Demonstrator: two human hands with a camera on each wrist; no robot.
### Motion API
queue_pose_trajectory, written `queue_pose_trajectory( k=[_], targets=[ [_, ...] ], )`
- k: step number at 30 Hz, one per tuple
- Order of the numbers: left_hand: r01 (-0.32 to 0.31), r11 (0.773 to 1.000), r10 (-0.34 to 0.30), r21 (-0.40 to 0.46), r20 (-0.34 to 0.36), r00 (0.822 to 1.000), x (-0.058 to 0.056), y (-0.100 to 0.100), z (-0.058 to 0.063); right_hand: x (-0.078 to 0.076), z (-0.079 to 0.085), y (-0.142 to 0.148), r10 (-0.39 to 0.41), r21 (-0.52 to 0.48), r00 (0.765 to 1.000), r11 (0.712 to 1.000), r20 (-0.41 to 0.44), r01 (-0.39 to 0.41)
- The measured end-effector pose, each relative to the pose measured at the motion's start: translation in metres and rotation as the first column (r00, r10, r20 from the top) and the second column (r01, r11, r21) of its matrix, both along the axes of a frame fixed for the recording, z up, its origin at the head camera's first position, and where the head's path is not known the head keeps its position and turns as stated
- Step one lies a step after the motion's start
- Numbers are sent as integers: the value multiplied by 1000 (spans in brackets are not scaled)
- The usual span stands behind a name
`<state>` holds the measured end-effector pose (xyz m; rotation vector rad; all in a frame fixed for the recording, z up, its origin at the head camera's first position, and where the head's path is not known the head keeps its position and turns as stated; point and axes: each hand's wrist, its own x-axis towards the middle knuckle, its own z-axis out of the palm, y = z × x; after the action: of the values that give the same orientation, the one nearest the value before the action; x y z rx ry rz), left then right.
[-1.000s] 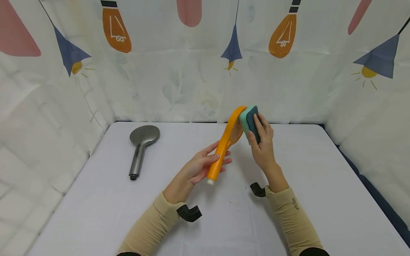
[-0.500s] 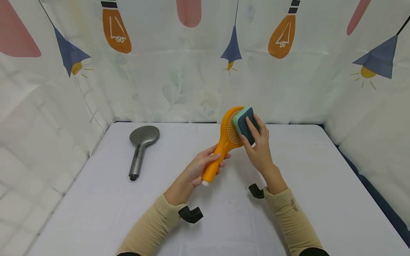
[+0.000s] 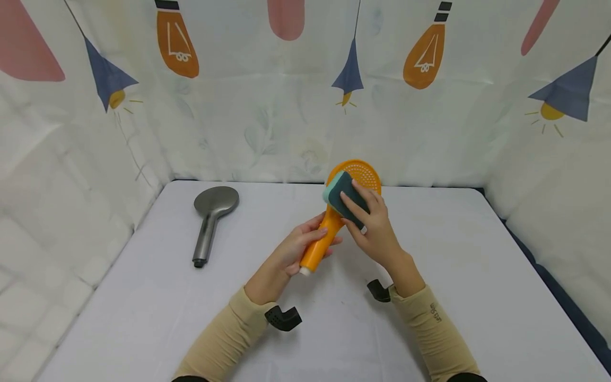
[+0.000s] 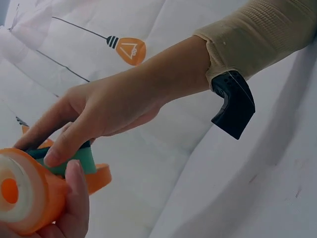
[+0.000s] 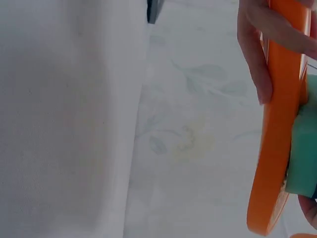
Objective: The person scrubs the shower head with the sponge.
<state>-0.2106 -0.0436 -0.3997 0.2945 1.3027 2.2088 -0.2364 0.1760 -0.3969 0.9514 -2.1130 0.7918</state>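
An orange shower head is held by its handle in my left hand, its round perforated face turned up toward the head camera. My right hand grips a sponge, light green with a dark scouring side, and rests it on the lower left of that face, near the neck. In the right wrist view the green side of the sponge lies against the face of the orange shower head. The handle's white end ring shows close up in the left wrist view.
A grey metallic shower head lies on the white-covered table, left of both hands. White cloth walls printed with lamps and bulbs stand behind the table and at its sides.
The orange shower head has turned from edge-on to face up. My right hand has moved the sponge left and down across the face, toward the neck. The grey shower head lies as before.
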Motion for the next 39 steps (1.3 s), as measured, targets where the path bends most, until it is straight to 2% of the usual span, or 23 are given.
queue_pose_trajectory(
  k=[3, 6, 10, 14, 19, 24, 27, 29, 33, 39],
  targets=[
    [-11, 1000, 11, -2, -18, 1000, 0, 0, -1, -3, -2, 3, 8, 22, 1000, 1000, -15, -8],
    [-17, 1000, 17, -18, -41, 999, 1, 0, -1, -9, -4, 12, -62, -45, 998, 997, -2, 62],
    [-3, 999, 1, -42, -56, 998, 2, 1, -2, -15, -5, 26, -191, -172, 980, 965, 56, 198],
    [12, 997, -16, -72, -57, 998, 3, 1, -3, -15, -4, 28, -240, -226, 964, 938, 118, 262],
    [-10, 995, 5, -98, -54, 999, 2, 2, -3, -9, -4, 13, -197, -199, 975, 956, 106, 215],
    [-7, 995, 2, -97, -51, 999, 1, 1, -4, 1, -5, -10, -86, -90, 996, 992, 29, 88],
    [-2, 995, -3, -96, -51, 999, 1, 0, -3, 4, -4, -16, -44, -42, 999, 998, 0, 44],
    [2, 995, -7, -97, -56, 998, 1, -1, -2, 3, -4, -15, -47, -50, 999, 998, -10, 47],
    [11, 993, -20, -121, -77, 997, 2, -1, -1, -6, -4, 1, -114, -127, 993, 985, 15, 115],
    [35, 986, -50, -161, -86, 995, 5, 1, 0, -16, -4, 29, -257, -251, 954, 924, 156, 290]
  ],
)
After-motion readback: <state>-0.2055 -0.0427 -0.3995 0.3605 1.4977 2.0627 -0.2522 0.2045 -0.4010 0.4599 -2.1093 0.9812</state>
